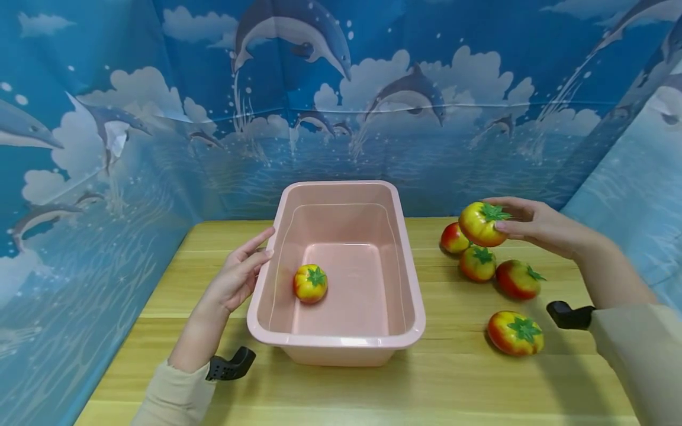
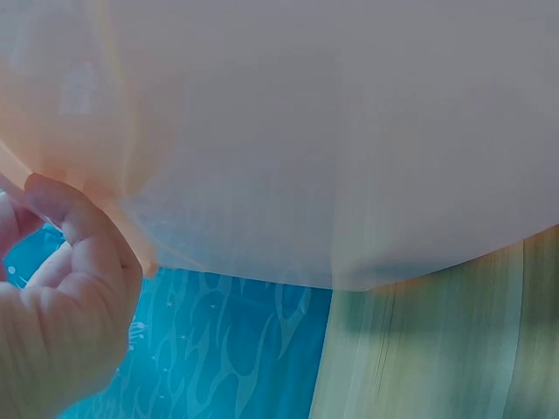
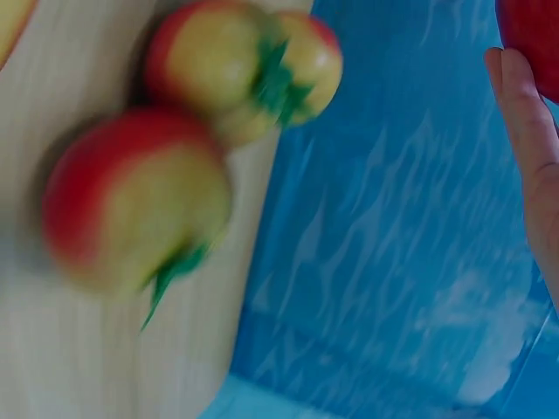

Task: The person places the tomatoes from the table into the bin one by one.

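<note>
A pink plastic basin (image 1: 337, 349) stands upright on the table, with one yellow-and-red toy tomato (image 1: 310, 283) lying inside at its left. My left hand (image 1: 242, 275) grips the basin's left rim; in the left wrist view the thumb (image 2: 74, 209) lies at that rim. On the right, my right hand (image 1: 538, 225) holds another yellow toy tomato (image 1: 476, 225) with a green leafy top, raised above the others. Part of this held tomato (image 3: 534, 39) shows red at the corner of the right wrist view, against the fingers (image 3: 524, 113).
Below the right hand, toy tomatoes lie grouped on the wooden table (image 1: 453, 384): one at the back (image 1: 453, 239), one in front of it (image 1: 476, 266) and a redder one (image 1: 518, 280). Another tomato (image 1: 514, 333) lies nearer. A blue dolphin-print cloth (image 1: 319, 154) hangs behind and at the sides.
</note>
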Tool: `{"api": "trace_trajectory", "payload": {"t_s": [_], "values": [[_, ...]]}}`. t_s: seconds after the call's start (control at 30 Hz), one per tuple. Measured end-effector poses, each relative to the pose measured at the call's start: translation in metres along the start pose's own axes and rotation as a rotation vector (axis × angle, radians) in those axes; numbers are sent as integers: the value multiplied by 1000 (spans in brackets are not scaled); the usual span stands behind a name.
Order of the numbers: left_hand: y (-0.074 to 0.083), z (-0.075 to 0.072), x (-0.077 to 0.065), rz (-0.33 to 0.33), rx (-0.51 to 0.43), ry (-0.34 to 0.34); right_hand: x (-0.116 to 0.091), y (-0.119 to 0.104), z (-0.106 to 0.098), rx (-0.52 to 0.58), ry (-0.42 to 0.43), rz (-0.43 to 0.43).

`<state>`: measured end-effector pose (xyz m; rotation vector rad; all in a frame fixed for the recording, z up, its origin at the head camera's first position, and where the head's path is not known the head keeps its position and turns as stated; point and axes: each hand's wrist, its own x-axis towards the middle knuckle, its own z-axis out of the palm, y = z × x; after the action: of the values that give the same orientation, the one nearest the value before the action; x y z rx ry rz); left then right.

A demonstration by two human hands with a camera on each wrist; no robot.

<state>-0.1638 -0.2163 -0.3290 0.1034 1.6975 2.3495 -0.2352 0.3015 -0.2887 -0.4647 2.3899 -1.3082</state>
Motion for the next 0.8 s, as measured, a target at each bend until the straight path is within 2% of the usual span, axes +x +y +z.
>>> {"api": "trace_trajectory", "payload": {"t_s": [0.13, 0.43, 0.8], "values": [[0, 1, 2, 2, -4, 5, 17, -19, 10, 56, -15, -17], [-1, 4, 5, -5, -25, -18, 54, -50, 36, 90, -13, -25], [-1, 2, 2, -19, 52, 52, 85, -81, 62, 151, -45, -80]]}}
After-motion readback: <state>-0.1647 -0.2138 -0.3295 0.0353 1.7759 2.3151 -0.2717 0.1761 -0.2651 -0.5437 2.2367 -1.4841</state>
